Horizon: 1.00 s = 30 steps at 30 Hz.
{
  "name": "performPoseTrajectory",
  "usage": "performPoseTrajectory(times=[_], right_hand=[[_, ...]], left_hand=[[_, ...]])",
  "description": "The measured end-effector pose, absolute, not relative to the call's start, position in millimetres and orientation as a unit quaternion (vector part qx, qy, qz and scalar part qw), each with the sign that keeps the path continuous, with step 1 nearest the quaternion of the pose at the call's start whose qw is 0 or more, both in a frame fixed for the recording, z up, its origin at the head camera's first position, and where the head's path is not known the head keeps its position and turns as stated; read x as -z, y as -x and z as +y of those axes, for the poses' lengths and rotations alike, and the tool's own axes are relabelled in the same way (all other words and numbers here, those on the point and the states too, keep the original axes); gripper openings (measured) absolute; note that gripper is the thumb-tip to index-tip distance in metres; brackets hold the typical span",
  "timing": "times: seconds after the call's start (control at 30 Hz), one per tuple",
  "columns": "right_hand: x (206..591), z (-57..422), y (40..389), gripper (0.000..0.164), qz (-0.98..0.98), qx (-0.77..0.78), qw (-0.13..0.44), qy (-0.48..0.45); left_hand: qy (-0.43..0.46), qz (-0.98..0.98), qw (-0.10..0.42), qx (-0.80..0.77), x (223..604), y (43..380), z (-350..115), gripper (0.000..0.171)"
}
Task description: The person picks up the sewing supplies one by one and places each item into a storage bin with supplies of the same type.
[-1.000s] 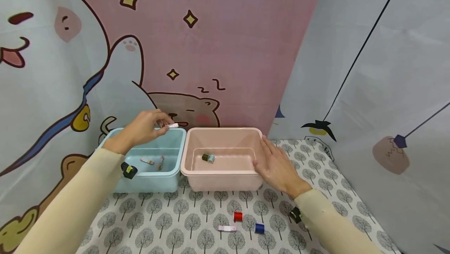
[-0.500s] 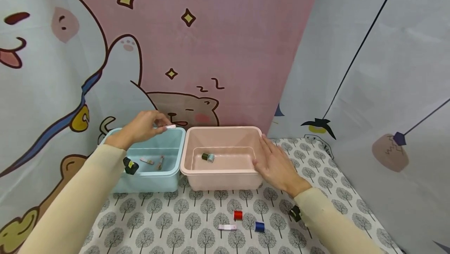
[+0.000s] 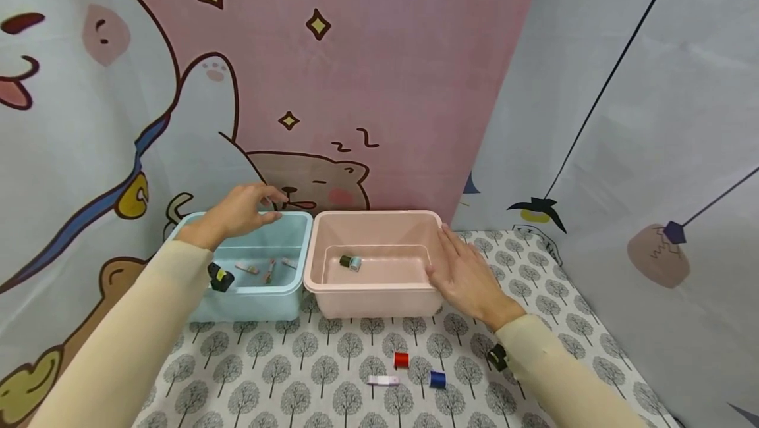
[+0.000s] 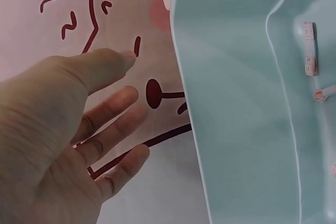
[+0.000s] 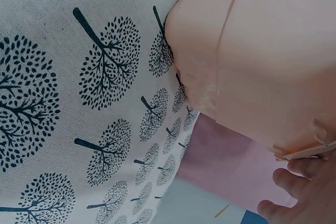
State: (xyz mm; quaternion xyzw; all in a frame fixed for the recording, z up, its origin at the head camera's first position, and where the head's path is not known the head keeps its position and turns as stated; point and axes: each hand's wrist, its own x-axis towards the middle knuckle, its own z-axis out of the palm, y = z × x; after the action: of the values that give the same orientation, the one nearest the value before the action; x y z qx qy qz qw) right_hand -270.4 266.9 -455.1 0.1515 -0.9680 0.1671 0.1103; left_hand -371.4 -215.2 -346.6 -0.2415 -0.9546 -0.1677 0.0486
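My left hand (image 3: 242, 212) hovers over the back of the light blue bin (image 3: 249, 306), its fingers apart and holding nothing. Inside that bin lie several small tape measures, among them one flat pinkish strip with printed numbers (image 4: 310, 49). Across from it, my right hand (image 3: 468, 280) rests with extended fingers against the right rim of the pink bin (image 3: 379, 304). A dark green thread spool (image 3: 345, 261) and a pale blue thread spool (image 3: 355, 263) lie together on the pink bin's floor.
In front of the bins, on the tree-print cloth (image 3: 284, 375), lie a red thread spool (image 3: 401, 360), a blue thread spool (image 3: 437, 380) and a folded pale pink tape measure (image 3: 383, 380). A cartoon-print curtain (image 3: 403, 85) hangs right behind both bins.
My left hand has let go of a small tape measure, which now lies at the right inside the blue bin. The right hand has stayed on the pink bin's rim.
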Motion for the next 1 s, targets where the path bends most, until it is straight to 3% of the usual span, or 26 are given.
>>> performPoseTrajectory(times=[0.53, 1.0], right_hand=[[454, 267, 270, 0.093, -0.968, -0.166, 0.108, -0.154], [454, 267, 270, 0.093, -0.967, -0.17, 0.111, -0.153]], left_hand=[[0.282, -0.942, 0.068, 0.167, 339, 346, -201, 0.032], [0.331, -0.924, 0.091, 0.171, 342, 304, -176, 0.031]])
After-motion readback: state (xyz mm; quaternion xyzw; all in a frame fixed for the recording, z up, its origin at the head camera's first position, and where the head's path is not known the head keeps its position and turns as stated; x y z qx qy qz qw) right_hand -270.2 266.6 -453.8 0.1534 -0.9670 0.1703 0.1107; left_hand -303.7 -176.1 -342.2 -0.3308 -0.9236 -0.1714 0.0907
